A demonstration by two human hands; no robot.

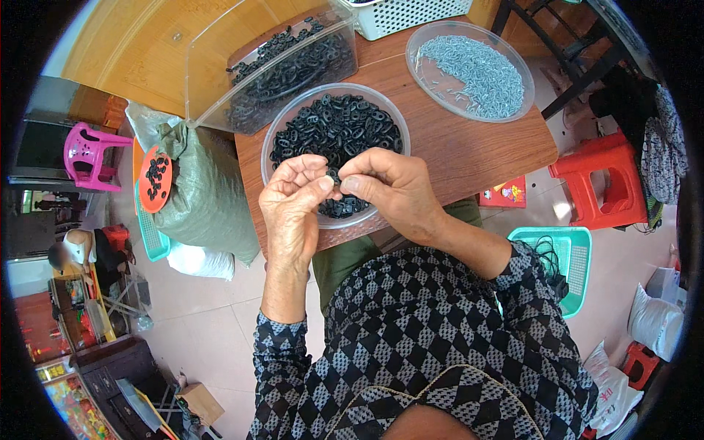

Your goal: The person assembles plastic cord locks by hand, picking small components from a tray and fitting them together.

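Observation:
My left hand [293, 209] and my right hand [400, 192] meet fingertip to fingertip over the near part of a round clear tub [402, 121]. Both are pinched closed around a small black part [335, 176], mostly hidden by the fingers. Many loose black oval pieces with holes [330, 132] fill the tub below them. Behind it to the left, a clear rectangular bin [271, 84] holds more of these black pieces. At the far right of the table, a shallow round clear tray [433, 84] carries a heap of thin silvery-blue pieces [477, 73], resembling screws or pins.
The brown wooden table [528, 143] ends just past my wrists. Left of it stand a stuffed green sack [202, 198] and an orange plate [163, 192] with black pieces. Right are a red stool [605, 183] and a green basket [579, 286]. A person [81, 249] sits far left.

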